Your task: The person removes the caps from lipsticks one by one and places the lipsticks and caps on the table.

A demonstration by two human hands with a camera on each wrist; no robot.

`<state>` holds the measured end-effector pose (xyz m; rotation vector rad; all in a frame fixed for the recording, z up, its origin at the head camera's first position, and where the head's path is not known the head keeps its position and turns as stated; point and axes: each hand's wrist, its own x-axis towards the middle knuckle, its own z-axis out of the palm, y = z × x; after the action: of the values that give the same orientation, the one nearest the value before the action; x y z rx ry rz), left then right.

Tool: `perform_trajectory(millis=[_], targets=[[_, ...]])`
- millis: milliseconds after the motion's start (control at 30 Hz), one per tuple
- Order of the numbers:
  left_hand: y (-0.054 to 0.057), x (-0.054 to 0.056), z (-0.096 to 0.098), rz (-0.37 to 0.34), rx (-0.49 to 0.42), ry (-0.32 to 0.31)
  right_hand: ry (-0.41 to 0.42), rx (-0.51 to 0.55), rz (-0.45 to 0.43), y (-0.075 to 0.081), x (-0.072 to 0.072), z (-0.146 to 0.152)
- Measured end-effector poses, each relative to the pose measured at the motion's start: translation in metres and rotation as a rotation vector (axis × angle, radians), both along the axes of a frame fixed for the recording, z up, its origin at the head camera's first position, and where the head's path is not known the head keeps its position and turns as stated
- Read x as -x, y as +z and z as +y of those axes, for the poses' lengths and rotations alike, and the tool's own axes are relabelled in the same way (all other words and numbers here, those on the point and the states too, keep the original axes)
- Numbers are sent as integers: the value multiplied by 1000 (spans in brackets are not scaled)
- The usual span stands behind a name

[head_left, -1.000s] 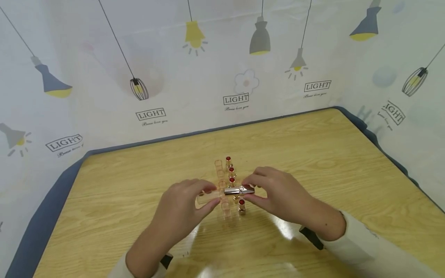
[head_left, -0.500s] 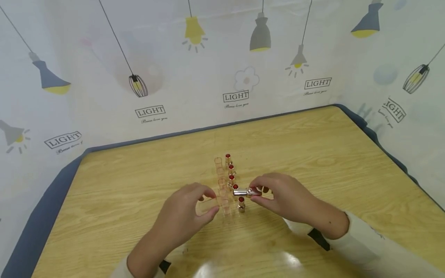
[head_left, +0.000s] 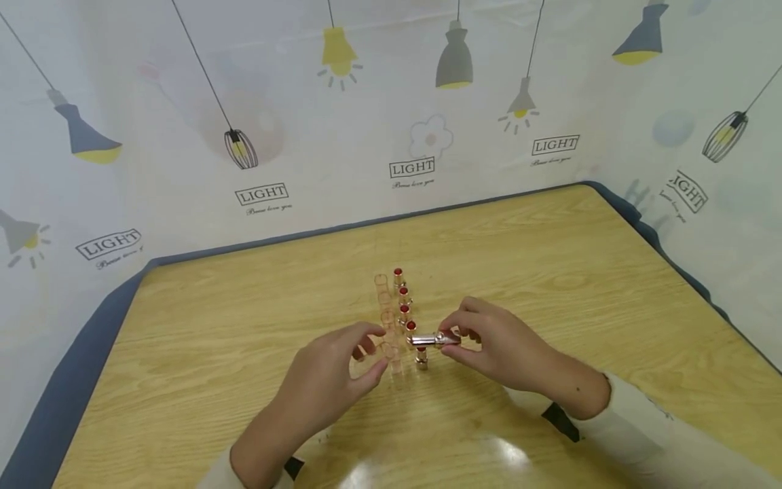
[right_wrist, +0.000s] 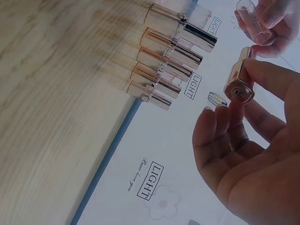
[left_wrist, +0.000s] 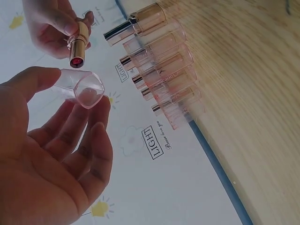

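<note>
Between thumb and fingertips, my left hand (head_left: 326,373) pinches a clear pinkish lipstick cap (left_wrist: 83,88), its mouth facing away from the palm. My right hand (head_left: 504,350) holds a shiny rose-gold lipstick (head_left: 424,340) by its base, lying sideways with the uncapped end toward the left hand. In the left wrist view, red shows inside the tip of that lipstick. A gap separates cap and lipstick. Below and behind them stands a row of several uncapped lipsticks (head_left: 404,310) with red tops. Just left of these runs a row of clear caps (head_left: 381,283), partly hidden by the left hand.
The wood-grain table (head_left: 244,305) carries both rows near its middle. Behind it hangs a pale cloth (head_left: 342,149) printed with lamps and the word LIGHT. A dark blue edge (head_left: 305,238) runs along the back of the table.
My right hand has drawn the lipstick to the right, away from the cap; they met end to end a second ago. The left hand has stayed nearly in place, still holding the cap.
</note>
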<state>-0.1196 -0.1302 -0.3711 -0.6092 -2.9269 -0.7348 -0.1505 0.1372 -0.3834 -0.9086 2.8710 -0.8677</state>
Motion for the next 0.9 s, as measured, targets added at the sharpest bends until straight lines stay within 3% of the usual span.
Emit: perform_trajectory(millis=[233,467,667,900], targets=[[-2,-1,0,-24,-19,-12,54,-11,-14,-5,-2,-2],[-5,-3,-1,0,-27,-46,40,-29,-90,-8,-3,-4],[-6,-4,0,14,-20,-55,65,19,-172,-13,-4,-3],[-7,-6,4,-5,9,-58,104,36,-189,-20,-7,-5]])
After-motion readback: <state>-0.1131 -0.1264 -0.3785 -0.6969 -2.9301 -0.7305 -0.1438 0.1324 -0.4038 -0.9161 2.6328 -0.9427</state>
